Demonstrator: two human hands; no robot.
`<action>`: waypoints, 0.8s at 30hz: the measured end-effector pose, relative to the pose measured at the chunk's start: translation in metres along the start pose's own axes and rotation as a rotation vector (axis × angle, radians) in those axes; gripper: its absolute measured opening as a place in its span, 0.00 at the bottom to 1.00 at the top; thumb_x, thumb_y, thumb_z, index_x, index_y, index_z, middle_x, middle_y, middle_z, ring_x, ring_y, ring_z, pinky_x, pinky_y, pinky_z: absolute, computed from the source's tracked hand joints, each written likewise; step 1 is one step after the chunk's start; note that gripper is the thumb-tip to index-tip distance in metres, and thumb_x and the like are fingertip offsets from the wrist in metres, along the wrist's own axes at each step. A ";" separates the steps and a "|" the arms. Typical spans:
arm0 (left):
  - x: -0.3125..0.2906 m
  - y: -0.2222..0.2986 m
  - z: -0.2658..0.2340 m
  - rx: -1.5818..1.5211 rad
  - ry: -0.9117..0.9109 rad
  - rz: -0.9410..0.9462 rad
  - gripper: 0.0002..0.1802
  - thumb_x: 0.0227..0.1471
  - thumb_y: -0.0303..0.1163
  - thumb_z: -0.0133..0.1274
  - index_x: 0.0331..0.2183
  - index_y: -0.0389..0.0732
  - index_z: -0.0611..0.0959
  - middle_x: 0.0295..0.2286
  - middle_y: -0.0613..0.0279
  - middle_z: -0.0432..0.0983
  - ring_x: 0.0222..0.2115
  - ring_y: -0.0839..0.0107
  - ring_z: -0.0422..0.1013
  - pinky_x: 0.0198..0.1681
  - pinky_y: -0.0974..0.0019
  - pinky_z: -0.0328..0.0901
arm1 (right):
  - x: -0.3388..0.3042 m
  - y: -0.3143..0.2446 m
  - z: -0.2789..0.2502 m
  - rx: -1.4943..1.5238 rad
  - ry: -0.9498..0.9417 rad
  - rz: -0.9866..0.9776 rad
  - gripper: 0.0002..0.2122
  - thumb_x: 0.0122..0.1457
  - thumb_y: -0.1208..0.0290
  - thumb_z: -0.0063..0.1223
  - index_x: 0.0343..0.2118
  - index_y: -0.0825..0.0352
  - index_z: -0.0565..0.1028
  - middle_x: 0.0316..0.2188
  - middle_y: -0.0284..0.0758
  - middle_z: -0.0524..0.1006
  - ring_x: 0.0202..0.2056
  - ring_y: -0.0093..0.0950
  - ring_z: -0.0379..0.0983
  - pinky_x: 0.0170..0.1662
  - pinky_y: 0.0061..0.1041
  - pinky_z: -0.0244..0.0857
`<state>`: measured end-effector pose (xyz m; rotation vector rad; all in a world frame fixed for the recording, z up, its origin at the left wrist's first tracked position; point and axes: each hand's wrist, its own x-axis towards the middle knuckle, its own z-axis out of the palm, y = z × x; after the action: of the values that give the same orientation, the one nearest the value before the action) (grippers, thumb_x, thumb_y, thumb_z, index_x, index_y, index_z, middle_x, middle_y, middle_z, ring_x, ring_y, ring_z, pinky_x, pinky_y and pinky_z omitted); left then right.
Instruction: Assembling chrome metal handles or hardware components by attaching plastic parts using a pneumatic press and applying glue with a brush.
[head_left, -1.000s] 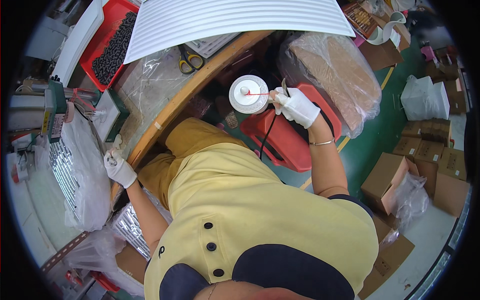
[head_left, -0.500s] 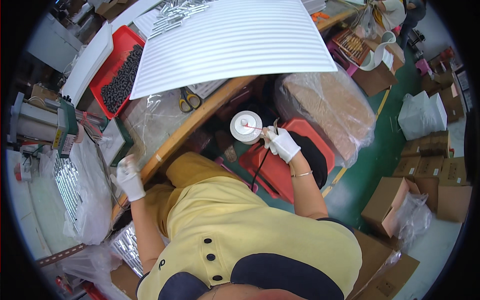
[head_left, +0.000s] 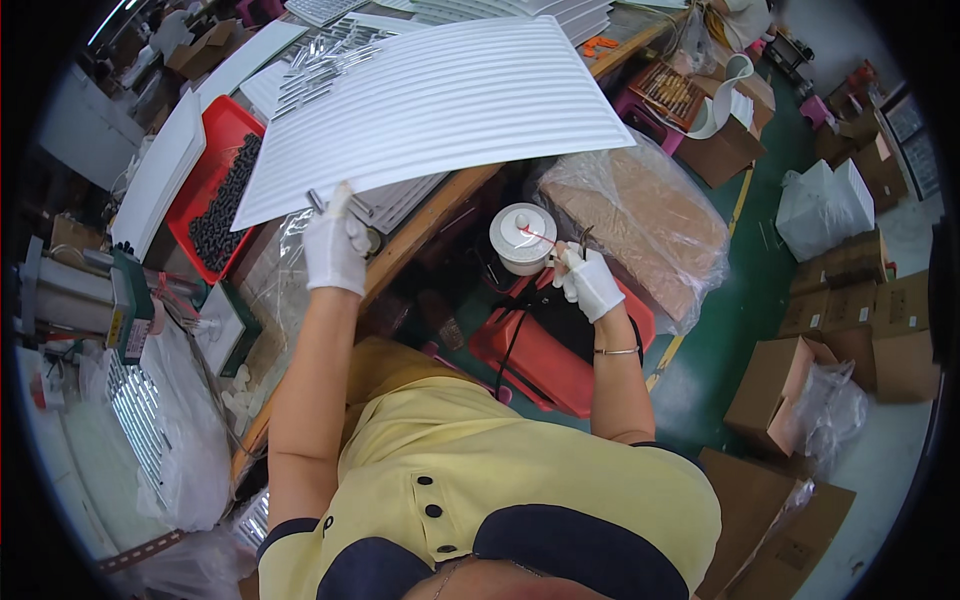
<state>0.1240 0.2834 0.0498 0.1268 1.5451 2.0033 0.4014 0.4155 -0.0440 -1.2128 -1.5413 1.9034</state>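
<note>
My left hand (head_left: 337,248), in a white glove, is closed near the close edge of a white ribbed panel (head_left: 440,110). Silver metal rods (head_left: 315,201) stick out beside its fingers; how many it holds is hidden. In a white fingertip-less glove, my right hand (head_left: 590,282) is closed at the side of a white lidded mug (head_left: 522,240), apparently on its handle, which the fingers cover. A red cord (head_left: 540,236) runs from the lid's knob toward that hand. Some small, dark, curved piece (head_left: 586,238) rises above the fingers. More silver rods (head_left: 325,70) lie piled on the panel.
A red tray (head_left: 205,190) of black cylindrical parts (head_left: 218,215) stands left on the wooden-edged bench (head_left: 420,225). Below the mug is a red stool (head_left: 560,365) with a black item on it. Plastic-wrapped brown sheets (head_left: 640,220) stand to the right, cardboard boxes (head_left: 770,400) beyond.
My left hand has swung from the lower left up and right to the panel's close edge, where rods show at its fingers. My right hand and the mug have shifted right together.
</note>
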 end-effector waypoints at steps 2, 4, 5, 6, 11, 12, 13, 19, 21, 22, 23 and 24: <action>0.011 0.013 -0.002 -0.059 0.055 0.038 0.16 0.49 0.37 0.56 0.17 0.49 0.67 0.09 0.74 0.54 0.06 0.80 0.50 0.09 0.75 0.43 | 0.003 -0.004 -0.010 0.017 0.037 -0.016 0.13 0.59 0.63 0.40 0.19 0.62 0.68 0.13 0.29 0.67 0.10 0.17 0.56 0.13 0.16 0.47; 0.035 0.025 -0.020 -0.216 -0.023 -0.038 0.17 0.51 0.37 0.53 0.16 0.49 0.66 0.09 0.75 0.53 0.06 0.81 0.48 0.08 0.75 0.43 | 0.005 -0.008 -0.022 0.029 0.122 -0.089 0.13 0.58 0.64 0.41 0.19 0.63 0.68 0.12 0.30 0.67 0.10 0.17 0.56 0.13 0.16 0.47; 0.038 0.034 -0.028 -0.244 -0.082 -0.032 0.17 0.53 0.38 0.49 0.16 0.50 0.64 0.09 0.74 0.53 0.07 0.81 0.49 0.09 0.75 0.43 | 0.010 -0.008 -0.028 0.041 0.148 -0.115 0.14 0.58 0.63 0.43 0.19 0.63 0.68 0.12 0.30 0.67 0.09 0.18 0.56 0.12 0.17 0.47; 0.043 0.042 -0.033 -0.260 -0.081 -0.055 0.18 0.54 0.38 0.48 0.17 0.51 0.63 0.09 0.74 0.52 0.07 0.80 0.49 0.09 0.75 0.43 | 0.012 -0.012 -0.032 0.045 0.157 -0.116 0.14 0.58 0.63 0.43 0.19 0.63 0.68 0.12 0.30 0.67 0.09 0.18 0.56 0.12 0.17 0.47; 0.051 0.064 -0.050 -0.187 0.009 -0.011 0.17 0.57 0.39 0.45 0.18 0.49 0.63 0.09 0.75 0.48 0.07 0.81 0.47 0.08 0.75 0.43 | 0.038 -0.032 -0.055 0.163 0.282 -0.141 0.16 0.58 0.59 0.46 0.16 0.63 0.68 0.09 0.30 0.65 0.08 0.18 0.56 0.10 0.18 0.44; 0.055 0.063 -0.057 -0.201 0.025 -0.014 0.17 0.57 0.40 0.44 0.18 0.49 0.64 0.09 0.75 0.48 0.07 0.81 0.46 0.08 0.75 0.43 | 0.040 -0.040 -0.055 0.164 0.335 -0.146 0.17 0.58 0.59 0.46 0.16 0.62 0.68 0.09 0.30 0.65 0.08 0.17 0.55 0.10 0.19 0.44; 0.060 0.062 -0.063 -0.205 0.043 -0.034 0.17 0.58 0.41 0.43 0.18 0.49 0.65 0.09 0.75 0.48 0.06 0.81 0.46 0.08 0.75 0.43 | 0.040 -0.047 -0.056 0.162 0.346 -0.192 0.17 0.58 0.58 0.47 0.16 0.61 0.68 0.09 0.29 0.64 0.08 0.17 0.55 0.11 0.19 0.43; 0.081 0.044 -0.080 -0.149 0.101 -0.050 0.16 0.57 0.43 0.45 0.20 0.48 0.70 0.08 0.76 0.51 0.06 0.82 0.46 0.08 0.76 0.43 | 0.058 -0.074 -0.071 0.134 0.369 -0.324 0.16 0.58 0.57 0.47 0.17 0.60 0.69 0.09 0.25 0.63 0.09 0.15 0.54 0.12 0.17 0.43; 0.098 0.036 -0.092 -0.141 0.103 -0.009 0.15 0.55 0.44 0.48 0.21 0.49 0.71 0.08 0.76 0.54 0.06 0.82 0.48 0.08 0.76 0.43 | 0.062 -0.083 -0.070 0.112 0.393 -0.311 0.16 0.58 0.57 0.47 0.18 0.60 0.69 0.10 0.24 0.63 0.10 0.15 0.54 0.13 0.17 0.44; 0.096 0.036 -0.089 -0.126 0.121 -0.009 0.14 0.54 0.45 0.49 0.21 0.51 0.71 0.09 0.76 0.54 0.07 0.82 0.49 0.09 0.77 0.44 | 0.061 -0.084 -0.069 0.097 0.397 -0.284 0.15 0.58 0.57 0.47 0.19 0.60 0.69 0.11 0.24 0.63 0.10 0.15 0.55 0.13 0.16 0.44; 0.094 0.040 -0.084 -0.084 0.128 -0.024 0.15 0.53 0.46 0.50 0.21 0.51 0.71 0.09 0.77 0.55 0.08 0.83 0.50 0.10 0.78 0.45 | 0.062 -0.081 -0.071 0.114 0.412 -0.283 0.15 0.58 0.57 0.47 0.20 0.60 0.69 0.11 0.23 0.64 0.10 0.14 0.55 0.13 0.16 0.45; 0.098 0.040 -0.082 -0.069 0.093 -0.006 0.17 0.53 0.47 0.51 0.20 0.51 0.69 0.10 0.77 0.55 0.09 0.84 0.52 0.10 0.79 0.46 | 0.060 -0.076 -0.074 0.135 0.424 -0.282 0.14 0.58 0.57 0.47 0.21 0.60 0.69 0.12 0.23 0.64 0.10 0.14 0.55 0.13 0.15 0.46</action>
<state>-0.0058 0.2581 0.0327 0.0016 1.5289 2.0806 0.4137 0.5266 0.0041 -1.1753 -1.2586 1.4331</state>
